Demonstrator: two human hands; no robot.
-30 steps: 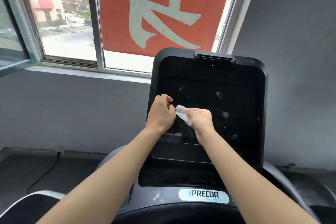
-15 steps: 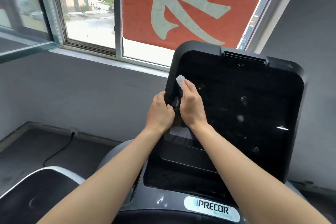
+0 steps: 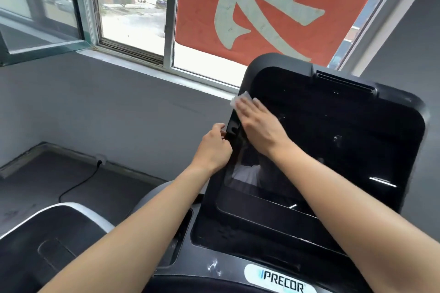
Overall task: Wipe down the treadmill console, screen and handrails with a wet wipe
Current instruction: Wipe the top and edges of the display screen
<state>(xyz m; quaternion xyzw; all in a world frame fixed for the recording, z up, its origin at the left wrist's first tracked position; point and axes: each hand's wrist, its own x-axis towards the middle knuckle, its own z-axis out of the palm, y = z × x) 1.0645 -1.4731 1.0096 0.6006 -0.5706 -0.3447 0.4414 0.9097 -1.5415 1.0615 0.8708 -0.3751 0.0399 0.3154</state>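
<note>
Head view: right hand [image 3: 258,126] lay flat on the upper left corner of the black screen [image 3: 333,150], palm down. Its fingers [image 3: 250,108] were straight and pressed together, pinning the wet wipe [image 3: 238,100] against the glass. White wipe stuck out past the fingertips, right at the screen's left bezel, partly hidden under the hand.

Left hand [image 3: 214,150] gripped the left edge of the screen lower down, just below the right hand. Thumb was on the front side, the other fingers curled round behind the edge and mostly hidden. The hands were near each other, not touching.

Screen was tilted back, with smudges and specks on the glass and a pale reflection near its lower left. Below it sat the console [image 3: 214,240], dark, with white marks beside the PRECOR label [image 3: 282,282].

Behind: window [image 3: 133,21] with a street outside, red banner [image 3: 273,7] with a pale character, grey wall [image 3: 119,107]. Black cable [image 3: 78,185] ran across the floor from a wall socket [image 3: 101,161]. Another black, silver-rimmed machine part [image 3: 47,245] sat at lower left.
</note>
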